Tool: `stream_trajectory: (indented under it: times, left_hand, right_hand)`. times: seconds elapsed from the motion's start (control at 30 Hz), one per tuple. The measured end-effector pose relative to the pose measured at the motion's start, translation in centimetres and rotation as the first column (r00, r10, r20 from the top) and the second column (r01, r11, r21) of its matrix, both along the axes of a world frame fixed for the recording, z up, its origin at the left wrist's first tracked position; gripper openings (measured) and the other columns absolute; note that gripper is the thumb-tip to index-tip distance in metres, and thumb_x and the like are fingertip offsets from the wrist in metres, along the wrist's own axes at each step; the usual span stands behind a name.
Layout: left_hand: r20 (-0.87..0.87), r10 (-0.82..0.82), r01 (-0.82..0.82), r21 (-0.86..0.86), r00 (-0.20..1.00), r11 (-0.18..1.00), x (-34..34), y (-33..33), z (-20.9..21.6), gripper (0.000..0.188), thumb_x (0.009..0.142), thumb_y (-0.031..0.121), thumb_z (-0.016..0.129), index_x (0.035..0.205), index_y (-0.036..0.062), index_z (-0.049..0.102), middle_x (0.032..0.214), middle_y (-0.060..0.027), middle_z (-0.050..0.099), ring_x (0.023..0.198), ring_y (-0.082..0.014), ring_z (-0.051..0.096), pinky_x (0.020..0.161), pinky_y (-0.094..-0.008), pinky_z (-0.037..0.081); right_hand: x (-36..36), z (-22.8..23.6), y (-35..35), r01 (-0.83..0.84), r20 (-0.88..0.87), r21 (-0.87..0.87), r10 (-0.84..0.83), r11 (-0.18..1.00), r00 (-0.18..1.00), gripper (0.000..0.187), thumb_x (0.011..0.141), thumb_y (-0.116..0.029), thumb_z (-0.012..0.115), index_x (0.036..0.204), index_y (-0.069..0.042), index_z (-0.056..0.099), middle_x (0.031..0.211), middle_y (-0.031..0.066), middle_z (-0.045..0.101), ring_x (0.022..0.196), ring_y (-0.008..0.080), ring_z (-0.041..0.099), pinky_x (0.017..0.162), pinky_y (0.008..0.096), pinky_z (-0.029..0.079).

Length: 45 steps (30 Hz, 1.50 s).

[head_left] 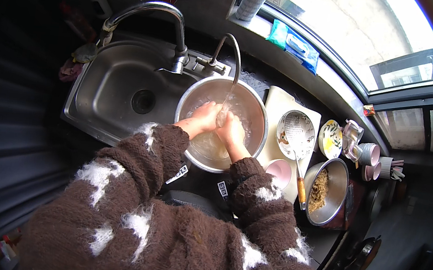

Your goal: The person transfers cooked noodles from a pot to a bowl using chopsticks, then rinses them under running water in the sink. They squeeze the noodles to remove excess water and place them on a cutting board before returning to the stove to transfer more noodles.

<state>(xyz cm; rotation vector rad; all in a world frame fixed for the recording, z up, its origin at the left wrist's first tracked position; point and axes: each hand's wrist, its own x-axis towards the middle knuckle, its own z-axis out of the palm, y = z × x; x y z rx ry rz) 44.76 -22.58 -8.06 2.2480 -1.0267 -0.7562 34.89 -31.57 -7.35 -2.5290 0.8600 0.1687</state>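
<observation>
A thin curved spout [239,58] runs a stream of water into a large metal bowl [260,145]. Over the bowl, my left hand [206,115] and my right hand [231,131] come together under that stream. Their fingers curl inward, closed around something pale and translucent [222,118] that I cannot make out through the water. Cloudy water lies in the bowl below them. Brown knitted sleeves with white patches cover both my forearms down to the wrists.
Left of the bowl is a steel sink [110,87] with a tall faucet [180,26]. On the right, a slotted ladle [298,133] rests in a patterned bowl on a white board [278,96]. A steel bowl [346,180] of brown crumbly food, a pink bowl [278,172] and wipes [297,46] sit around.
</observation>
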Motion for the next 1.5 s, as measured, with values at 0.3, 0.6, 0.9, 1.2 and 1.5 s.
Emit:
stream_trajectory:
  times: [0.3, 0.6, 0.9, 1.2, 1.5]
  left_hand:
    - [-0.573, -0.081, -0.195, -0.403, 0.815, 0.894, 0.4, 1.4, 5.0, 0.021, 0.069, 0.003, 0.065, 0.090, 0.0015, 0.062, 0.086, -0.0020, 0.062, 0.080, -0.0090, 0.057, 0.071, -0.0243, 0.047]
    - [-0.620, -0.310, -0.241, -0.644, 0.721, 0.726, 0.2, 3.1, 17.4, 0.019, 0.069, 0.000, 0.063, 0.087, 0.0019, 0.060, 0.083, -0.0009, 0.061, 0.078, -0.0073, 0.058, 0.073, -0.0223, 0.047]
    - [-0.532, -0.142, -0.155, -0.474, 0.835, 0.867, 1.4, 3.1, 11.8, 0.017, 0.065, -0.002, 0.062, 0.082, 0.0017, 0.060, 0.078, 0.0006, 0.059, 0.077, -0.0073, 0.056, 0.071, -0.0227, 0.046]
    - [-0.178, 0.012, -0.047, -0.197, 0.984, 0.979, -0.6, 5.3, 6.3, 0.021, 0.062, 0.007, 0.066, 0.083, 0.0024, 0.064, 0.086, -0.0112, 0.063, 0.083, -0.0225, 0.062, 0.074, -0.0306, 0.049]
    - [0.084, -0.084, 0.082, 0.038, 0.993, 0.996, -0.3, 5.2, 4.8, 0.046, 0.061, 0.021, 0.075, 0.104, 0.0071, 0.063, 0.113, -0.0156, 0.054, 0.106, -0.0345, 0.052, 0.088, -0.0383, 0.046]
  right_hand:
    - [-1.3, 7.4, -1.2, -0.030, 0.349, 0.612, -0.237, 0.790, 0.907, 0.028, 0.070, 0.000, 0.063, 0.097, 0.000, 0.064, 0.083, 0.0104, 0.068, 0.077, 0.0146, 0.064, 0.069, 0.0280, 0.049]
    - [-2.0, 19.4, -1.0, -0.199, 0.543, 0.540, -0.157, 0.818, 0.825, 0.022, 0.068, 0.006, 0.061, 0.090, 0.001, 0.060, 0.085, 0.0063, 0.062, 0.083, 0.0128, 0.059, 0.075, 0.0253, 0.047]
    - [-1.8, 13.5, -2.1, -0.155, 0.394, 0.529, -0.079, 0.834, 0.916, 0.028, 0.066, -0.003, 0.069, 0.092, 0.001, 0.063, 0.086, 0.0123, 0.064, 0.082, 0.0187, 0.062, 0.074, 0.0298, 0.049]
    - [-4.8, 7.9, 0.0, -0.240, 0.306, 0.178, 0.178, 0.954, 0.935, 0.026, 0.063, -0.008, 0.069, 0.088, -0.002, 0.065, 0.087, 0.0133, 0.058, 0.085, 0.0313, 0.058, 0.077, 0.0358, 0.047]
    - [-4.8, 5.4, -2.2, -0.185, 0.063, 0.032, 0.183, 0.982, 0.981, 0.051, 0.063, -0.028, 0.079, 0.107, -0.010, 0.062, 0.109, 0.0163, 0.055, 0.100, 0.0311, 0.056, 0.085, 0.0371, 0.048]
